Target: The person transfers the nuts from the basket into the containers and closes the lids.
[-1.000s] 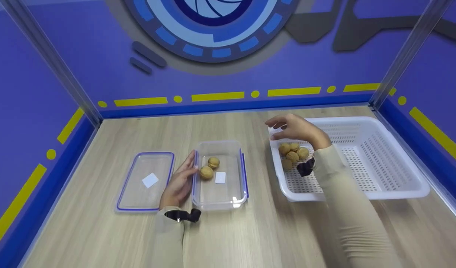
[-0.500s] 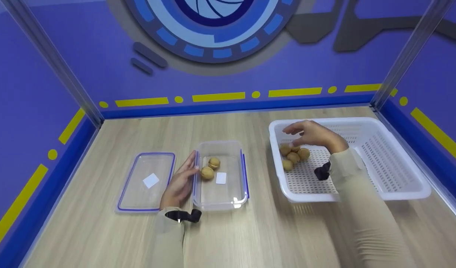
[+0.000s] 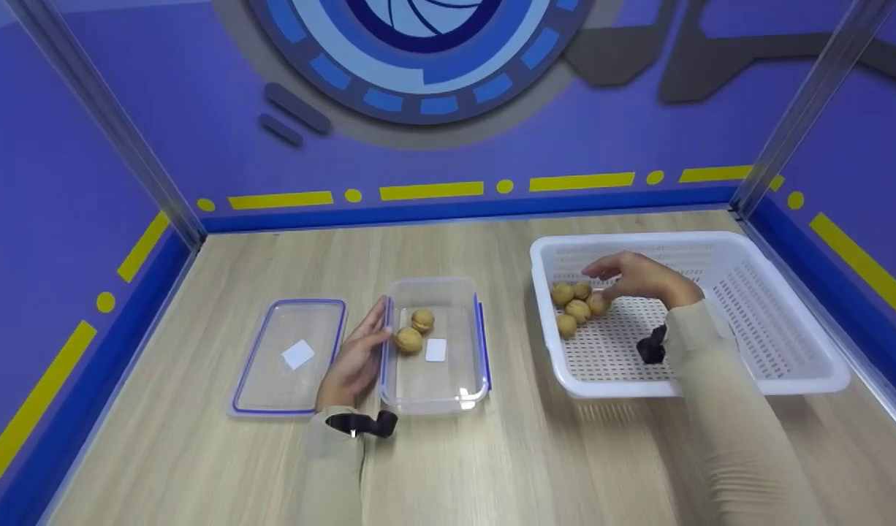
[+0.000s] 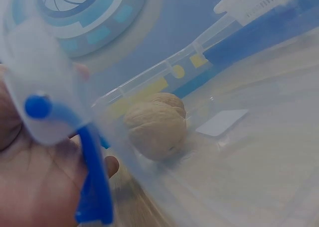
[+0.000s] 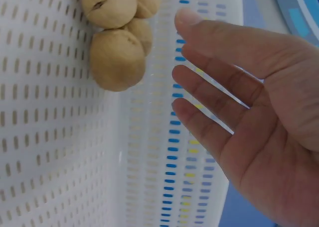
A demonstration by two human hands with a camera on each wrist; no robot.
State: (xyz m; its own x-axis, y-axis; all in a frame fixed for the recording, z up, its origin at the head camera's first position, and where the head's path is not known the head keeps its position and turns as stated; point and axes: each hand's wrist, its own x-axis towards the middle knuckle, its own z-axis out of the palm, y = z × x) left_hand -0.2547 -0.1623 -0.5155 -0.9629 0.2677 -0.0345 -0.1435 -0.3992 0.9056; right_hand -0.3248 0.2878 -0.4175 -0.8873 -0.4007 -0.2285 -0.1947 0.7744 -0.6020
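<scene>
Head view, from above: a pale wood-grain table (image 3: pixel 492 467) before glossy blue-violet panels (image 3: pixel 163 58) with yellow dashes. At centre-left, a rectangular container (image 3: pixel 426 387) of clear, shiny plastic, round-cornered and edged in blue; inside, near its left wall, two walnuts (image 3: pixel 408 339), tan, nearly spherical and touching, beside a flat white label (image 3: pixel 435 350). Farther left, flat on the wood, a see-through lid (image 3: pixel 272 391) with a blue border. Between lid and container, the left hand (image 3: pixel 353 361), fingers long and straight along the container's outer wall, thumb against the rim, touching without a grasp. At right, a white plastic basket (image 3: pixel 623 389), slotted all over; at its left end, five walnuts (image 3: pixel 577 312) in a cluster. Just beside them, inside the basket, the right hand (image 3: pixel 642 277), empty, fingers loosely bent, thumb apart. Beige fabric sleeves (image 3: pixel 733 409) on both arms. Left wrist view: the two walnuts close up, shells softly creased, one partly behind the other; in the foreground a frosted flap (image 4: pixel 45 77) with smooth blue trim, part of the palm behind it. Right wrist view: thumb and fingers spread, nothing between them, a gap to the woody, seamed walnuts; behind, neat rows of oblong slots.
</scene>
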